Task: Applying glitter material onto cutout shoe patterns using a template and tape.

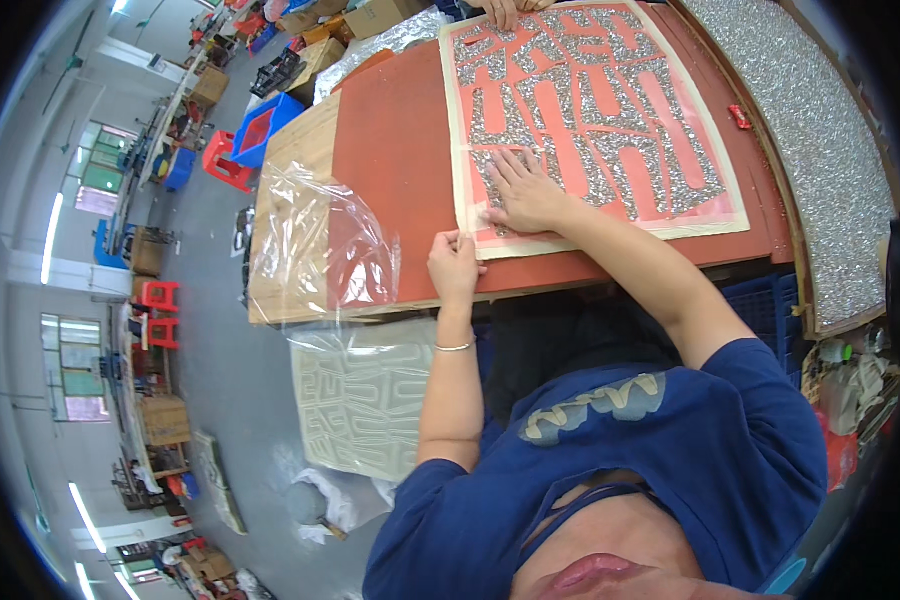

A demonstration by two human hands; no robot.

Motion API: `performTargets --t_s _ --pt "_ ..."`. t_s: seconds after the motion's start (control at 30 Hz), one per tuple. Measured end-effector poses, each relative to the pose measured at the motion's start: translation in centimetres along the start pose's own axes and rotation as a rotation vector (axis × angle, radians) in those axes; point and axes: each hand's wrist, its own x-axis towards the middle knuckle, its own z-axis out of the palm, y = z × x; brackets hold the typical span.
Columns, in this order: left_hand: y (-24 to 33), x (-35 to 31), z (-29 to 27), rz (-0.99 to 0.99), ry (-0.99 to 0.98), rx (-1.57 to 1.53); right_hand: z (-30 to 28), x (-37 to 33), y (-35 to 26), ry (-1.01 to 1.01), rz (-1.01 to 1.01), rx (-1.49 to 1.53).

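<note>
A large sheet [553,120] with a cream border lies on the red-topped table, its pink face carrying silver glittery shapes in rows. My right hand [530,195] rests flat on its near left part, fingers spread. At the near left corner, my left hand [454,265] has its fingers pinched on the sheet's edge. Another person's hands [505,10] touch the far edge of the sheet.
Clear plastic film [320,240] drapes over the table's [385,150] left end. Below it hangs or lies a pale patterned sheet [365,400]. A glitter-covered board [800,120] stands along the right, with a small red item [739,117] beside it. Blue crates [267,130] sit beyond the left end.
</note>
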Motion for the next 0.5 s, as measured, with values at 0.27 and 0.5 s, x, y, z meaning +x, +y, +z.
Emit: performTargets --t_s 0.27,0.5 --pt "0.4 -1.0 -0.7 -0.037 0.004 -0.082 -3.6 4.8 0.1 0.523 0.152 0.383" --pt "-0.6 -0.3 -0.2 0.007 0.006 -0.138 0.2 3.5 1.6 0.008 -0.021 0.425"
